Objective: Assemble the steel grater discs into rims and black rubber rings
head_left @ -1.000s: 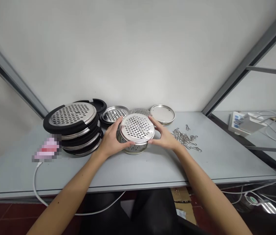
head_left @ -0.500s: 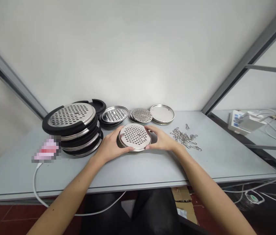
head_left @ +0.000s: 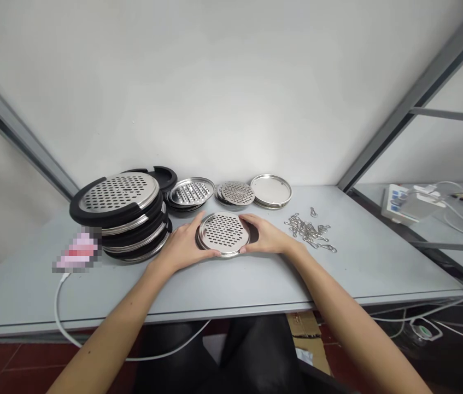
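Note:
Between my hands is a round metal grater plate (head_left: pixel 225 232) with rows of slots, seated in or on a metal rim. My left hand (head_left: pixel 185 244) curves around its left side, thumb at the near edge and fingers at the far left. On the right side, my right hand (head_left: pixel 267 235) grips the edge with thumb and fingers. The plate lies low over the table, nearly flat; its underside is hidden. Just behind it are a stack of perforated discs (head_left: pixel 238 193), a stack of shallow metal pans (head_left: pixel 271 189) and a stack of toothed grater plates (head_left: pixel 191 192).
A tall stack of black-rimmed graters (head_left: pixel 122 194) stands on the left, with black rings (head_left: pixel 165 178) behind it. Small metal clips (head_left: pixel 309 231) lie scattered to the right. A pixelated pink object (head_left: pixel 77 250) has a white cable (head_left: pixel 57 306). A power strip (head_left: pixel 397 202) sits far right.
The grater plate has come down slightly and a little toward me and to the left, with both hands still around it. The rest of the table looks the same.

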Action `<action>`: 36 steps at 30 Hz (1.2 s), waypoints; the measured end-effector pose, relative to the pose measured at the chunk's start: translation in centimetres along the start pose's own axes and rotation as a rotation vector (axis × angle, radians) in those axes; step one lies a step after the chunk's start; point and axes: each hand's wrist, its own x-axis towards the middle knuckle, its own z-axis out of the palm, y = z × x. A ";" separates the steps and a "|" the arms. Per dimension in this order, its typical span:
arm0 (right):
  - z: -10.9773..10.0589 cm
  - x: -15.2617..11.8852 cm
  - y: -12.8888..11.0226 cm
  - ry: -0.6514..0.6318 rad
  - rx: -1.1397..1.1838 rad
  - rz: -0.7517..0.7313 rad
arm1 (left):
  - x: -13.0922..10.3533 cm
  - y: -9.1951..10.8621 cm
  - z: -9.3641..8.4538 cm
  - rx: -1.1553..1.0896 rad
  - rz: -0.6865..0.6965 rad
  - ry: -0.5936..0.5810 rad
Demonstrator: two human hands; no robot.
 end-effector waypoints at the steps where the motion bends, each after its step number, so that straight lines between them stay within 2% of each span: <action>1: 0.0 0.0 0.0 0.001 -0.004 0.003 | 0.0 0.0 0.0 -0.001 0.000 0.002; 7: 0.5 0.1 0.2 0.012 -0.031 -0.007 | 0.1 0.3 -0.4 -0.057 -0.087 -0.110; 12: 0.8 0.2 0.4 0.021 -0.044 -0.029 | 0.1 0.2 -0.7 -0.096 -0.038 -0.137; 25: 0.2 -0.2 0.3 -0.018 -0.082 0.015 | 0.1 -0.2 0.1 -0.046 0.085 -0.132; 36: 0.4 -0.1 0.2 -0.012 -0.107 0.028 | 0.1 -0.4 0.2 0.023 0.101 -0.111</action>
